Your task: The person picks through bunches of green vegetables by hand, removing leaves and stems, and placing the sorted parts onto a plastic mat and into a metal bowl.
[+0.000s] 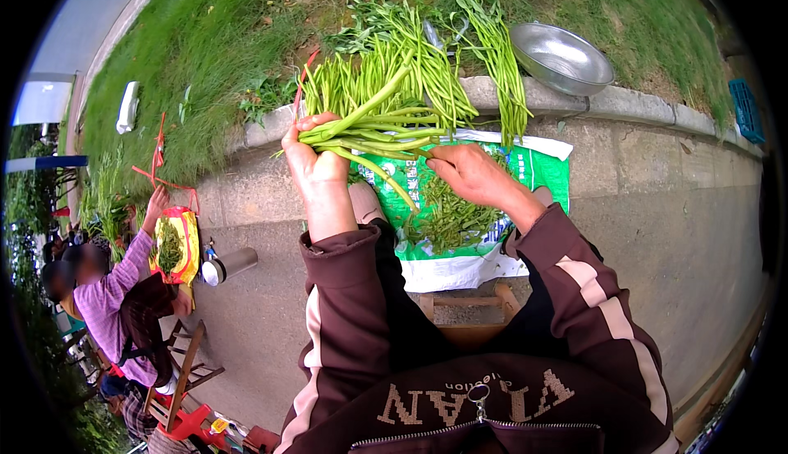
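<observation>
A bundle of long green vegetable stems point(375, 131) lies across my left hand point(319, 152), whose fingers are closed around one end. My right hand point(471, 174) is at the other end, its thumb and forefinger pinching a stem tip. Below the hands, torn green leaves point(455, 214) lie heaped on a green and white plastic sack point(548, 167) spread on the ground between my feet. Behind the bundle, many more stems point(431, 78), some with leaves, rest over the stone curb and grass.
A metal basin point(561, 57) sits on the curb point(640, 109) at the right, a blue crate point(746, 109) farther off. At the left, a person in a checked shirt point(117, 294) sits beside a yellow sack point(189, 238) with greens. A steel flask point(231, 265) lies on the pavement nearby.
</observation>
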The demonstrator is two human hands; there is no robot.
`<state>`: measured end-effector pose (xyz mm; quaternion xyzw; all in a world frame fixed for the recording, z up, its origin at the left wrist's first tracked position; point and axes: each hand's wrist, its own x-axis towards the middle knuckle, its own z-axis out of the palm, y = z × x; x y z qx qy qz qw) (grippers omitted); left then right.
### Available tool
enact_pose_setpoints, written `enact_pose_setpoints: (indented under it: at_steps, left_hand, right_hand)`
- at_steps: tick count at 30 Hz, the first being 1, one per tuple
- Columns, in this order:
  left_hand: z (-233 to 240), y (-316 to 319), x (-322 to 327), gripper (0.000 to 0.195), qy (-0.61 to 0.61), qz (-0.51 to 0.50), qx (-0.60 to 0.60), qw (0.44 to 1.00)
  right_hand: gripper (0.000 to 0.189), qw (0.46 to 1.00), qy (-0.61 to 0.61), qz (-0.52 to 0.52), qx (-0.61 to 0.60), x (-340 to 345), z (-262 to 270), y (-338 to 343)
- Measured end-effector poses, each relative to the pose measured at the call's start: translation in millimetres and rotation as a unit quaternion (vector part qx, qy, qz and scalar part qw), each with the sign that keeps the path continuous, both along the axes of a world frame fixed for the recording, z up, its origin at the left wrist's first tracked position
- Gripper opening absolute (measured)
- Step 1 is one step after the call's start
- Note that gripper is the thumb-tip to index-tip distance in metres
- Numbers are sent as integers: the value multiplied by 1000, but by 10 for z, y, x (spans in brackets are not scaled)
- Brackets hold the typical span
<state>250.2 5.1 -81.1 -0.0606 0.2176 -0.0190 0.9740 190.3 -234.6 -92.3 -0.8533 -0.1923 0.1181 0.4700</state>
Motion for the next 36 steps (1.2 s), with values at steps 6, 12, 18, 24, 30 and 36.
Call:
enact_pose_setpoints:
  at_steps: [6,12,18,24,30,36]
  left_hand:
    - [-52,45,20,13,14,14,47,999]
    - [-31,1,18,14,8,14,30,999]
    - [-8,-140,27,17,3,20,14,1000]
    - [65,-43,31,17,20,57,11,998]
    - [56,-62,31,23,20,90,78,993]
    - [81,-142,20,22,24,93,110,989]
  right_hand:
    - [23,998,-37,47,37,-74,48,-50]
    - [21,997,-59,42,12,-141,179,-90]
    - [26,968,-13,-198,153,67,-31,-123]
    - [28,977,170,-105,80,22,-19,-367]
    - [31,999,-28,35,2,-159,32,-274]
    - [31,958,232,90,142,-184,414,-201]
